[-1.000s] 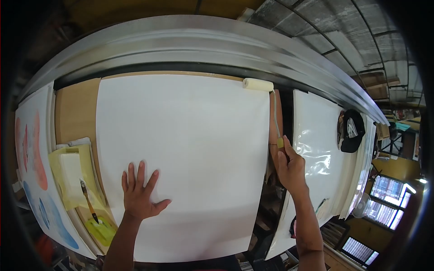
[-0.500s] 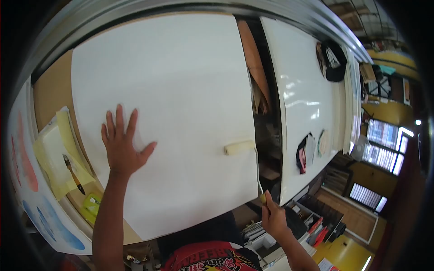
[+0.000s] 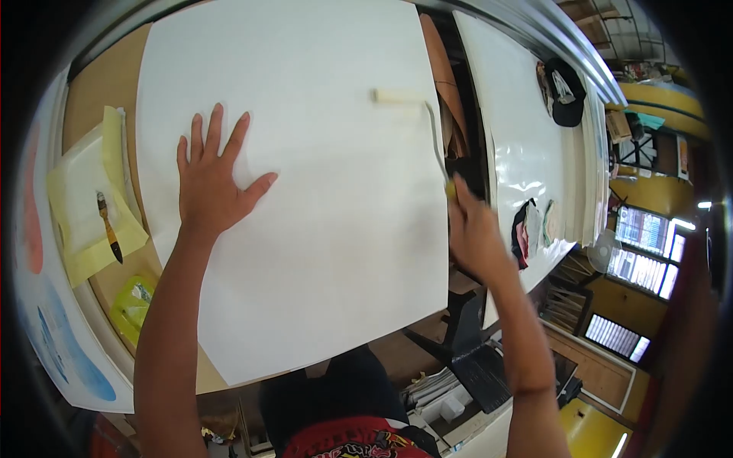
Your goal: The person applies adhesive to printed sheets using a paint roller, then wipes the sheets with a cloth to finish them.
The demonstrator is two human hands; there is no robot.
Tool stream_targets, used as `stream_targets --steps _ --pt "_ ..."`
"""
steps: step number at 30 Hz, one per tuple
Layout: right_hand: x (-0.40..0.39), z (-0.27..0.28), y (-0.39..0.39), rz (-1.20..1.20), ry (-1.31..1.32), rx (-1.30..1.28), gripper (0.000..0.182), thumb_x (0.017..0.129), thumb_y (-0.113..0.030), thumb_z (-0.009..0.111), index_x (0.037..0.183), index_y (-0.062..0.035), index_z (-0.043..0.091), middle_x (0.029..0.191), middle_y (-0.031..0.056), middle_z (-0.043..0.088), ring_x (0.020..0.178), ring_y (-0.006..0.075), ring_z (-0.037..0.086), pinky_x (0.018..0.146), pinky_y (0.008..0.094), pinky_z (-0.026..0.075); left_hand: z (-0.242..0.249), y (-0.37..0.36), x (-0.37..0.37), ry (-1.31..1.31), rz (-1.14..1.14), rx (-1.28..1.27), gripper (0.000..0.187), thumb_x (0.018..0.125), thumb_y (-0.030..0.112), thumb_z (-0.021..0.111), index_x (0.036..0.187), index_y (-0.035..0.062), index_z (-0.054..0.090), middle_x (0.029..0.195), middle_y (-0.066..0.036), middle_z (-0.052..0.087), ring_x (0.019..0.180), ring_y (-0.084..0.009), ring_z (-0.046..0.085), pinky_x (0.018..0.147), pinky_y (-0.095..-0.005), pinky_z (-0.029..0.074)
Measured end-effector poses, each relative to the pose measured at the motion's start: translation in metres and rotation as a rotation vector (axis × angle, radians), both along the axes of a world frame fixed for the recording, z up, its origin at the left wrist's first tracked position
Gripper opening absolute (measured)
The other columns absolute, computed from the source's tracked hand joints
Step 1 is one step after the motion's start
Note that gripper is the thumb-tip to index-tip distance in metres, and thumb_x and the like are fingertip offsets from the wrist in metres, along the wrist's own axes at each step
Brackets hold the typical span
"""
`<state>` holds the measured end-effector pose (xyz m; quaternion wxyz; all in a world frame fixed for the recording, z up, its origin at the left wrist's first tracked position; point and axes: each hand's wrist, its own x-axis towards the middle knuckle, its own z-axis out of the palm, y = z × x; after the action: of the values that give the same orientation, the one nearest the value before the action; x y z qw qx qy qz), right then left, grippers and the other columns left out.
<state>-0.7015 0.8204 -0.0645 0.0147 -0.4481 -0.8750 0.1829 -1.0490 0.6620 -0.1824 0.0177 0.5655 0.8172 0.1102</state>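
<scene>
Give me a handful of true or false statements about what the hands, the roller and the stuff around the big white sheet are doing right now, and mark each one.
1. The left hand lies flat with spread fingers on the large white paper sheet. True.
2. The right hand grips the handle of the cream foam paint roller. True.
3. The roller's head rests off the sheet on the bare wood. False: it sits on the white sheet, near its right edge.
4. The small dark-tipped paintbrush lies on the pale yellow paper left of the sheet. True.
5. The black cap sits under the left hand. False: it lies far right on the glossy white board.
</scene>
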Motion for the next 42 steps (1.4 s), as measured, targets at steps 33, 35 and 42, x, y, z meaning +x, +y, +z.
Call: stream_targets --steps 33,35,42 --pt "-0.130 -0.014 0.025 0.114 0.000 -0.025 0.042 0.095 -0.012 0.057 0.133 0.0035 0.056 0.072 0.0262 0.064 0.067 0.0451 0.066 0.061 0.0475 0.055 0.002 -0.001 -0.002 -0.129 0.029 -0.040 0.071 0.101 0.029 0.051 0.159 -0.0004 0.023 0.168 -0.017 0.019 0.155 -0.0421 0.015 0.123 -0.0597 0.014" --pt "-0.064 0.002 -0.049 -0.007 -0.178 -0.168 0.054 0.094 -0.015 0.060 0.145 0.0006 0.049 0.071 0.0245 0.066 0.065 0.0452 0.067 0.063 0.0509 0.057 0.003 0.000 -0.005 -0.144 0.029 -0.022 0.071 0.101 0.030 0.051 0.159 -0.0008 0.024 0.168 -0.017 0.019 0.155 -0.0424 0.014 0.123 -0.0600 0.014" --pt "0.003 0.071 -0.163 -0.082 -0.245 -0.345 0.050 0.093 -0.011 0.061 0.140 0.0059 0.053 0.075 0.0282 0.067 0.066 0.0458 0.068 0.064 0.0507 0.057 0.005 0.000 -0.005 -0.185 0.024 -0.036 0.073 0.100 0.031 0.053 0.158 -0.0023 0.025 0.168 -0.018 0.019 0.155 -0.0424 0.014 0.122 -0.0616 0.014"
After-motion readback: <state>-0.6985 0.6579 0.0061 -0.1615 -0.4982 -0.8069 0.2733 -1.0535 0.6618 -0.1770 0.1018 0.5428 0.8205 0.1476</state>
